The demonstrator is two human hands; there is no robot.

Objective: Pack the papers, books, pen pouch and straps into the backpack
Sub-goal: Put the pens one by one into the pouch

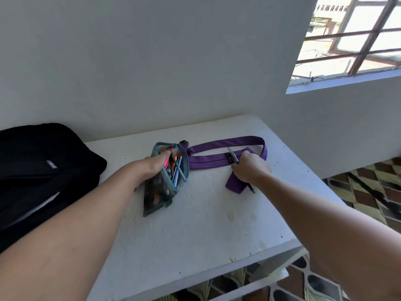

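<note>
A teal pen pouch (pixel 161 187) lies open on the white table (pixel 206 227), full of coloured pens. My left hand (pixel 152 165) grips its open mouth, fingers inside the rim. Right of it a purple strap (pixel 219 160) lies in a loop. My right hand (pixel 249 168) rests on the strap's near end and grips a dark pen (pixel 232 155) that points away from me. The black backpack (pixel 41 170) lies at the table's left end, with something white showing at its opening.
The table stands against a white wall at the back. Its right and front edges drop to a patterned tile floor (pixel 368 192). A barred window (pixel 351 40) is at the upper right.
</note>
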